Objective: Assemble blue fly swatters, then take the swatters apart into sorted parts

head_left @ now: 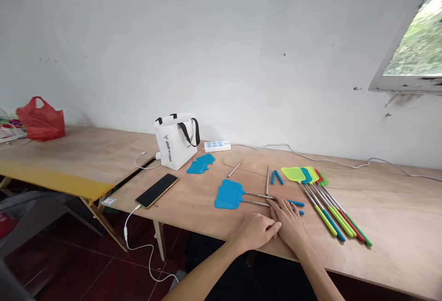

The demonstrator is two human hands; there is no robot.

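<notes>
My left hand [257,230] lies on the wooden table [390,227] near its front edge, fingers curled loosely, holding nothing that I can see. My right hand [289,220] lies flat beside it, fingers stretched out and touching the metal handles of two blue fly swatters [229,195] that lie in front of me. A row of several finished swatters [312,175] in green, blue, yellow and red lies to the right. Two loose metal rods [267,180] and two blue grips [276,177] lie behind the hands.
A white tote bag [176,141] stands at the back left, with loose blue swatter heads [200,164] and a power strip [217,146] beside it. A phone [156,190] on a charging cable lies at the left edge. A red plastic bag [41,119] sits far left.
</notes>
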